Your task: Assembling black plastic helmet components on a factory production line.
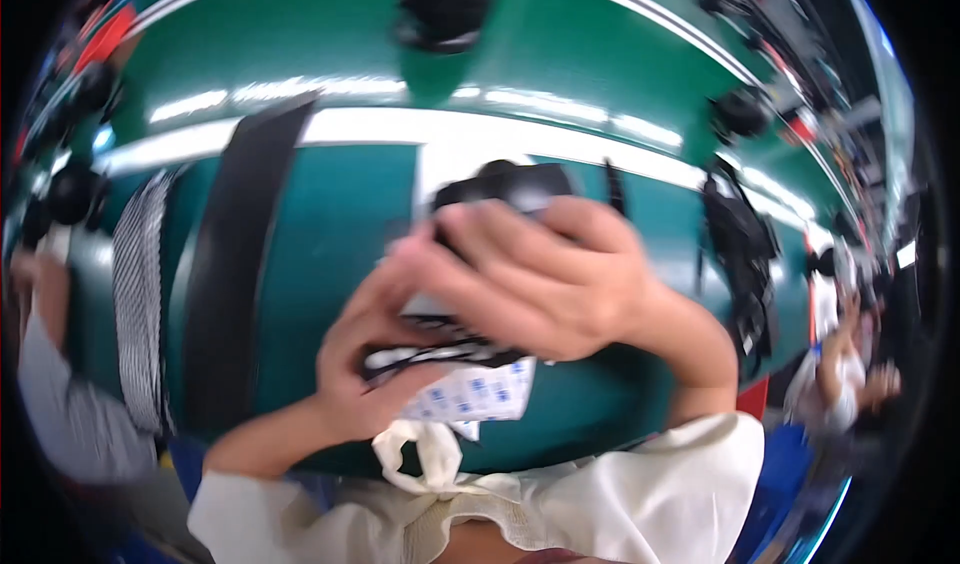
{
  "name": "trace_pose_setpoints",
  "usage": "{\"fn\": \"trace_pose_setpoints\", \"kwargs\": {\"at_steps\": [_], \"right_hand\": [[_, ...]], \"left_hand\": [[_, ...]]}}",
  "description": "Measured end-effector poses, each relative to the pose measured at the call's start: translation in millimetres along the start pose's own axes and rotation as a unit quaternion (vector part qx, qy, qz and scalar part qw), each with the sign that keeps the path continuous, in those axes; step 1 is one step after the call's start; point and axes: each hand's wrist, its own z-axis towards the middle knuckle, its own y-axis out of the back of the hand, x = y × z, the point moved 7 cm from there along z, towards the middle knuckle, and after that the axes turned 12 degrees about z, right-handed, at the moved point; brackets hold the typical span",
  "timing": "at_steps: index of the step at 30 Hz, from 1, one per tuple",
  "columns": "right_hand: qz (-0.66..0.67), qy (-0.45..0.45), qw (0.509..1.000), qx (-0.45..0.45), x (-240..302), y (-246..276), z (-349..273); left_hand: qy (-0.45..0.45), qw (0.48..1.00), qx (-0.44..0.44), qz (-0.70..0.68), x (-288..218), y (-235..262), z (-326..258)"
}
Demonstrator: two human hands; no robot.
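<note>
My left hand [355,359] is closed round a flat black item with white streaks [425,357], whose kind I cannot make out. Over it reaches my right hand [570,279], its fingers bent and pressed together towards my left fingertips. Motion smears both hands, and the right palm hides what lies under it. Just beyond the right knuckles shows a dark, glossy black object [510,186]; I cannot tell whether the fingers touch it. Below the hands, a white sheet with blue print [480,394] shows near my waist.
On the green table [330,234], a long black strip [235,264] and a bundle of grey, ribbed strips [142,294] lie at left. Black straps [738,254] lie at right. A round black object [445,4] stands at the far side. Other people's arms [48,304] show at both edges.
</note>
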Motion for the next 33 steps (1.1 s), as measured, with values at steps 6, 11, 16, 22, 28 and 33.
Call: {"fn": "trace_pose_setpoints", "kwargs": {"at_steps": [6,11,16,22,28,33], "right_hand": [[0.206,-0.013,0.968,-0.143,-11.3,-2.8,-10.0],[0.191,-0.01,0.976,-0.103,-7.9,2.0,-20.5],[0.191,-0.032,0.979,-0.059,-9.0,-0.9,-19.5],[0.209,-0.014,0.976,-0.063,-10.0,-3.7,-20.5],[0.173,0.055,0.977,-0.114,4.9,-6.7,-17.2],[0.342,-0.221,0.912,-0.051,-34.1,4.1,-34.6]], "left_hand": [[0.03,0.991,-0.13,0.026,22.9,10.7,-21.4],[0.138,0.985,0.038,0.097,-6.0,-20.1,-0.8],[0.114,0.983,0.024,0.139,-9.2,-14.7,-2.9],[0.104,0.976,-0.009,0.193,-2.4,-7.0,-8.9],[0.062,0.984,-0.038,0.166,-6.1,-0.7,-12.5],[-0.004,0.996,-0.067,0.05,23.7,0.3,-13.7]]}}
